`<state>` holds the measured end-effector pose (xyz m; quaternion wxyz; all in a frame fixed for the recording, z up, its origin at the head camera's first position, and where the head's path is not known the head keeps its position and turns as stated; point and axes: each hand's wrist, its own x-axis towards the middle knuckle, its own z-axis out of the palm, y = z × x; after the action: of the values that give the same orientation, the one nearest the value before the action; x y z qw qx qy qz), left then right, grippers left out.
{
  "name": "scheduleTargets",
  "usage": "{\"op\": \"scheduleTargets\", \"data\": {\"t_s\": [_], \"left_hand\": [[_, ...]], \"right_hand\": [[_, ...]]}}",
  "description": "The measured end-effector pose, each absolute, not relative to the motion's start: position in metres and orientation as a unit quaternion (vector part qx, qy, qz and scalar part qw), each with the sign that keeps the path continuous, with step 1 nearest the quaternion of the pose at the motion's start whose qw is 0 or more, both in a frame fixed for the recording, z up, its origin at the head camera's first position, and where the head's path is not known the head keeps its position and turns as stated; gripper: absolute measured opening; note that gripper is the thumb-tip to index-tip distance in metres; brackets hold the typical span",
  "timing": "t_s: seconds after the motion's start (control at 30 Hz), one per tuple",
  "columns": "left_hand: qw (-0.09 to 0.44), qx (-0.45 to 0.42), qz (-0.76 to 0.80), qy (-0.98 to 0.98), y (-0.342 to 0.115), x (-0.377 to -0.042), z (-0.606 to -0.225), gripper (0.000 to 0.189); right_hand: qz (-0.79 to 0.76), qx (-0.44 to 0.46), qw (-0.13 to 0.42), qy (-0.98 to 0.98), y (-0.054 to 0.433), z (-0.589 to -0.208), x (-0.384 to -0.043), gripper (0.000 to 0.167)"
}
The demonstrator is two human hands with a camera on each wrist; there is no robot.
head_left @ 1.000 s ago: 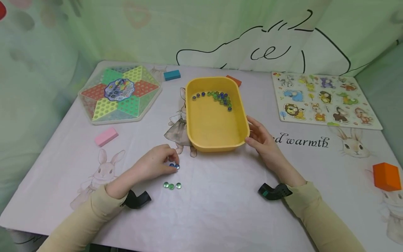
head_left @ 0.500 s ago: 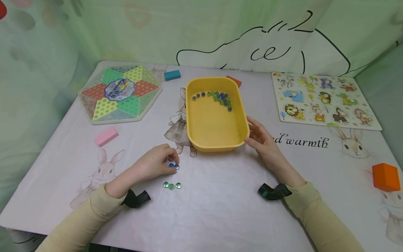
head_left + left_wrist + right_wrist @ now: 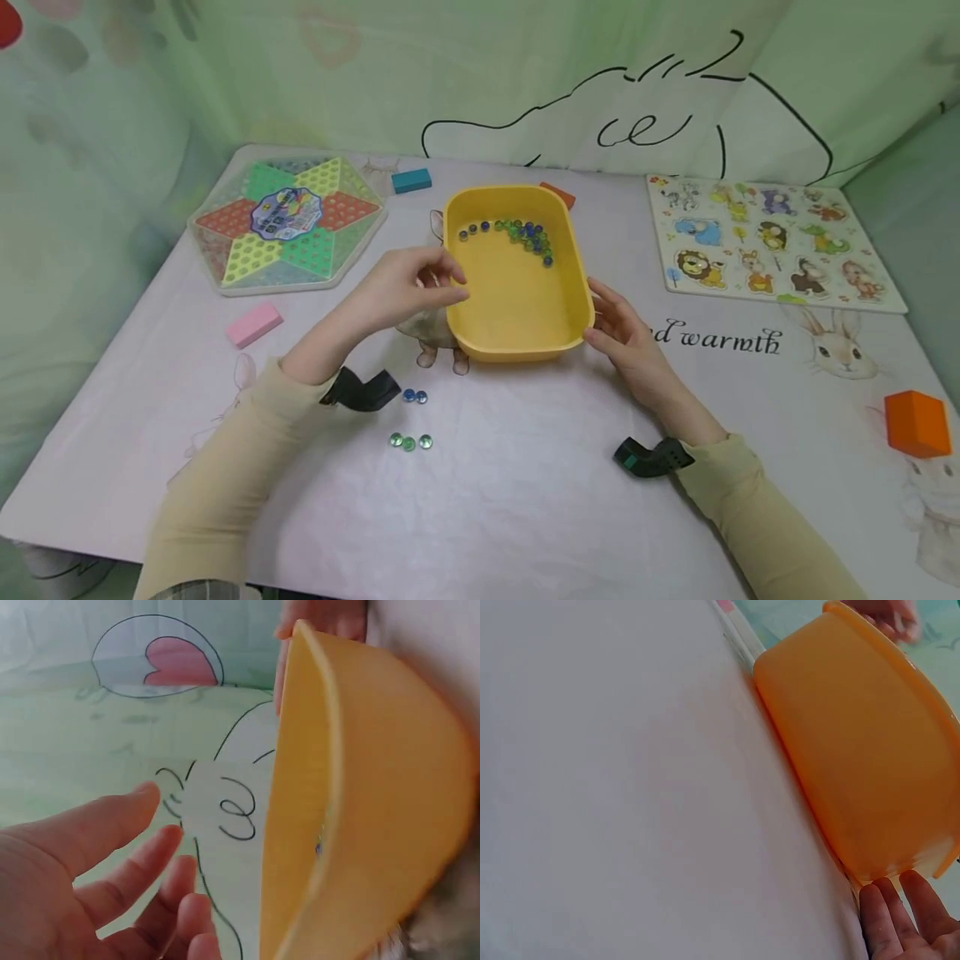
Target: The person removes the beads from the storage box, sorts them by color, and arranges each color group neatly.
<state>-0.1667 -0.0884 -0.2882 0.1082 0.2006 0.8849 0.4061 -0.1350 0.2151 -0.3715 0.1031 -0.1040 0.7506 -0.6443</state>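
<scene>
My left hand (image 3: 408, 287) hovers over the left rim of a yellow plastic tub (image 3: 517, 312). In the left wrist view its thumb and fingers (image 3: 124, 814) stand apart, and nothing shows between them. Fingers of my right hand (image 3: 626, 342) touch the tub's near right side; in the right wrist view they lie fairly straight against its wall (image 3: 855, 750). Blue and green glass marbles (image 3: 528, 237) are gathered toward the far end inside the tub. On the table before it lie two blue marbles (image 3: 415, 397) and a row of three green marbles (image 3: 408, 443).
A star-patterned Chinese checkers board (image 3: 288, 225) lies at the far left, an animal puzzle board (image 3: 772, 237) at the far right. Around them sit a pink block (image 3: 254, 325), a blue block (image 3: 411, 181), a red-orange block (image 3: 558, 194) and an orange block (image 3: 918, 423).
My left hand has left the two blue marbles and moved forward and right to the tub's left rim. The right hand and the tub stay in place.
</scene>
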Motion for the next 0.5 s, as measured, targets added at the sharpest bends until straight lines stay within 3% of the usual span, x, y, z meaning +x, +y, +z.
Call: {"op": "scheduleTargets", "data": {"t_s": [0.5], "left_hand": [[0.145, 0.181, 0.377, 0.897, 0.001, -0.248, -0.293, 0.018]], "right_hand": [[-0.635, -0.097, 0.106, 0.759, 0.217, -0.374, -0.135, 0.060]]}}
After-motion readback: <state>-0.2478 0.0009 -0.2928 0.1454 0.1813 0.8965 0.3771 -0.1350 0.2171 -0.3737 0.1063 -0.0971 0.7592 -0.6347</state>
